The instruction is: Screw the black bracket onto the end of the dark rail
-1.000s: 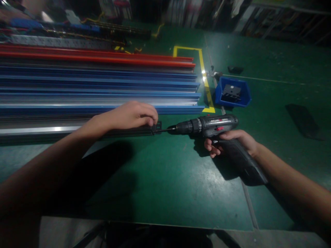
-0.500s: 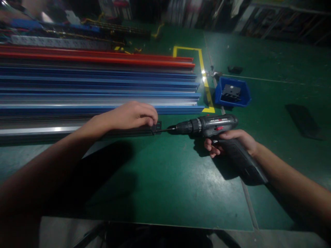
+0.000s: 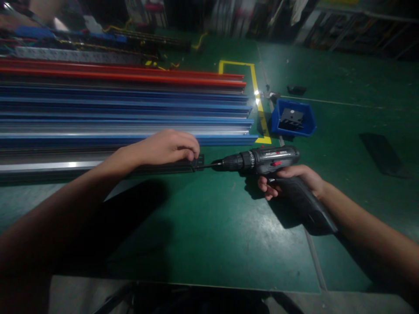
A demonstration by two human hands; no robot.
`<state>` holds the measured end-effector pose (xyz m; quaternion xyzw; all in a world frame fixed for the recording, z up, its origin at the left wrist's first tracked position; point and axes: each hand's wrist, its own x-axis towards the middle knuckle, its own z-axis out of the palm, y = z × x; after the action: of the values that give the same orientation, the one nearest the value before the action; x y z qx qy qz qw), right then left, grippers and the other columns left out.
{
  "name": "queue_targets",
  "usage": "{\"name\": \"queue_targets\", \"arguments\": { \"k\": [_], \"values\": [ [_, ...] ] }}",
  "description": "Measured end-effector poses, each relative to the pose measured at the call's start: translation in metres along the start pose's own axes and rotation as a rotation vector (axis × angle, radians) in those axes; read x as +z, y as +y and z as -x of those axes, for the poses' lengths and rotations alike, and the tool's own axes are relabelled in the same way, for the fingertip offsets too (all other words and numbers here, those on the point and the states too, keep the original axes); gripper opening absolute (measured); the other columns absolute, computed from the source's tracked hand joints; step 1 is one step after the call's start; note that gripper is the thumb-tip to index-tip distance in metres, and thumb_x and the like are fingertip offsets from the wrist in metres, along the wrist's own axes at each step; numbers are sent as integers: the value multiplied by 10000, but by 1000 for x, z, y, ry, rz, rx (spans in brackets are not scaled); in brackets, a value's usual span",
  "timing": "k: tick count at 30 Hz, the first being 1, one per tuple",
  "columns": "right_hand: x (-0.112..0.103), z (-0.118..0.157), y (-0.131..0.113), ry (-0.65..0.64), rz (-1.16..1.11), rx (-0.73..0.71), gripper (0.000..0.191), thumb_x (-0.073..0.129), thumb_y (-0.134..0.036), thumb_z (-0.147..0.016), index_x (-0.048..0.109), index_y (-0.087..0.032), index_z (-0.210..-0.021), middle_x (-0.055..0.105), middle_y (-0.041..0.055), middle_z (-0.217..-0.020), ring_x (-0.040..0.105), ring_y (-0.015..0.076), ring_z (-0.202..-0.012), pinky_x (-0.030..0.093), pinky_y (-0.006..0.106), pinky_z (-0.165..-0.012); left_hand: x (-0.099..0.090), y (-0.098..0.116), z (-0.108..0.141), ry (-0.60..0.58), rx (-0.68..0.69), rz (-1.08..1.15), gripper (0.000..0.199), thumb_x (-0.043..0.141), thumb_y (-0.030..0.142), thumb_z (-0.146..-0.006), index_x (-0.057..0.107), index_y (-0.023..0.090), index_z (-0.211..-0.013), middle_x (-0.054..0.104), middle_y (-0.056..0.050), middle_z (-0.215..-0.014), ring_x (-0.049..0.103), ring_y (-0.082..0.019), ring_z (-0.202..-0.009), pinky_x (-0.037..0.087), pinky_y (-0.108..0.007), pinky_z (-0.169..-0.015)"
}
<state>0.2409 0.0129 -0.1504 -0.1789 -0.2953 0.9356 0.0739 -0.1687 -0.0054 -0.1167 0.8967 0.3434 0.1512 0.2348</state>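
In my right hand (image 3: pixel 294 181) is a black cordless drill (image 3: pixel 268 158), lying nearly level with its nose to the left. Its long, thin bit (image 3: pixel 207 165) reaches a small black end plate (image 3: pixel 199 160) at the right end of a dark, silver-striped metal profile (image 3: pixel 72 165). My left hand (image 3: pixel 173 146) lies over that end, fingers curled and closed beside the plate. Whatever sits between those fingertips is hidden. The bit's tip is too small to tell whether a screw is on it.
Several blue metal profiles (image 3: pixel 131 115) and red ones (image 3: pixel 124 72) lie behind. A blue bin (image 3: pixel 278 128) holds dark flat plates (image 3: pixel 292 117). Yellow tape (image 3: pixel 258 107) marks the green tabletop (image 3: pixel 229 231). Wired parts (image 3: pixel 114 39) and a person's arm (image 3: pixel 42 11) are at the back left.
Both hands and the drill keep practically the same pose, with the bit still at the end plate. The whole view has shifted very slightly.
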Motion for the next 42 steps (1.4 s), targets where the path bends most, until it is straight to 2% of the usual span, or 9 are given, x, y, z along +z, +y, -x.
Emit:
{"name": "queue_targets", "arguments": {
  "k": [16, 27, 42],
  "values": [
    [-2, 1, 1, -43, -33, -7, 375, 592, -220, -962, 688, 38, -1217, 732, 198, -1158, 736, 213, -960, 582, 385, -1000, 1, -2, 0, -2, 19, -9, 201, 545, 256, -1007, 741, 238, -972, 767, 17, -1031, 711, -120, -938, 487, -211, -869],
    [-1, 1, 0, -23, 2, 2, 362, 617, -242, -958, 674, 13, -1208, 729, 192, -1147, 721, 189, -934, 581, 366, -987, 1, -3, 1, -6, 15, -3, 188, 553, 265, -1012, 735, 240, -970, 760, 22, -1034, 706, -121, -942, 481, -216, -870],
    [0, 0, 0, -49, -33, -7, 382, 608, -201, -956, 682, 46, -1239, 741, 200, -1158, 746, 197, -957, 589, 360, -997, 0, -2, 1, -13, 4, -20, 207, 534, 265, -1016, 733, 227, -973, 762, 2, -1044, 707, -127, -958, 478, -211, -883]
  ]
}}
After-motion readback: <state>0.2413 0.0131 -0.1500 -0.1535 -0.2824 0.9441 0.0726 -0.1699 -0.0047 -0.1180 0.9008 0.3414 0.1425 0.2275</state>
